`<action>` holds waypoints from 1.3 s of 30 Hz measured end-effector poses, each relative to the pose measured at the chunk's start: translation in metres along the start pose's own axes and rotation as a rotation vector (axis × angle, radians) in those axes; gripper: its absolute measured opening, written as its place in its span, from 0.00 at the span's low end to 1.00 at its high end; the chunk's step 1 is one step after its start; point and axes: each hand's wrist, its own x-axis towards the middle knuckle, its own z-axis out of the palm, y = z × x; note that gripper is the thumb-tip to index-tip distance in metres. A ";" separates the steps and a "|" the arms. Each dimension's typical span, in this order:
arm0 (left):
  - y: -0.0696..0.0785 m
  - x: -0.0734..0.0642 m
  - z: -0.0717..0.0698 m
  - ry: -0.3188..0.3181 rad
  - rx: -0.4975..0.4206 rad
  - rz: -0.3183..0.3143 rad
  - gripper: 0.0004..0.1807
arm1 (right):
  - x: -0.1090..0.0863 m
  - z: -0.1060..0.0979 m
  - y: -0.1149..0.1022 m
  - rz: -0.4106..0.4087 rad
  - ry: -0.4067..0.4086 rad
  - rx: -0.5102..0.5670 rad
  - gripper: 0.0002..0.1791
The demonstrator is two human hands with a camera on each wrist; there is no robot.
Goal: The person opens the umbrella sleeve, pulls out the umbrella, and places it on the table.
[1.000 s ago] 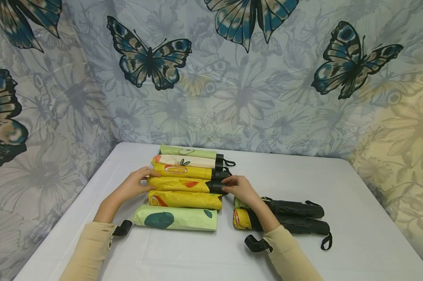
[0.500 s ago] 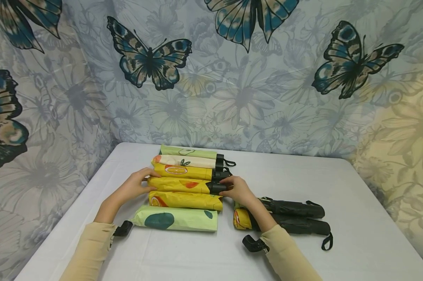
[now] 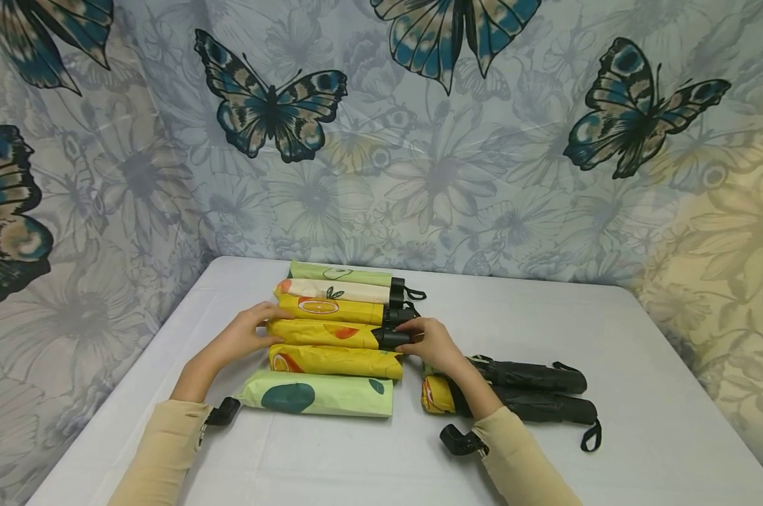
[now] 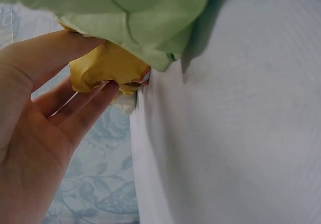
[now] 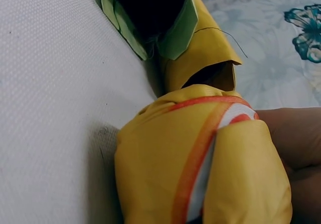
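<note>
A yellow umbrella sleeve [image 3: 321,334] with an orange print lies in a row of sleeves, a black umbrella end [image 3: 390,339] sticking out of its right side. My left hand [image 3: 245,332] pinches the sleeve's left end between thumb and fingers; in the left wrist view the crumpled yellow tip [image 4: 108,66] shows between them. With thumb and fingertips my right hand [image 3: 434,346] grips the black end; the right wrist view mostly hides this behind a yellow folded umbrella [image 5: 170,163]. Nearer me lie another yellow sleeve [image 3: 337,360] and a green sleeve [image 3: 337,395], whose open mouths face right.
Behind the held umbrella are a yellow [image 3: 340,309], a cream [image 3: 349,290] and a green sleeved umbrella [image 3: 356,273]. Two bare black folded umbrellas [image 3: 546,405] lie under and right of my right forearm. A white cloth covers the table [image 3: 640,379].
Over the past second my right hand has shifted slightly left along the black umbrella end. My left hand stays on the yellow sleeve's left end.
</note>
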 end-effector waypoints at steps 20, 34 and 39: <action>0.002 0.000 -0.001 -0.007 0.014 -0.003 0.26 | -0.008 -0.009 0.001 -0.026 -0.018 0.089 0.20; 0.002 0.000 0.000 -0.009 0.010 0.003 0.27 | -0.012 -0.014 0.001 0.101 -0.034 0.209 0.23; 0.001 0.000 0.000 0.012 0.020 0.023 0.27 | -0.015 -0.016 0.001 0.148 -0.018 0.221 0.23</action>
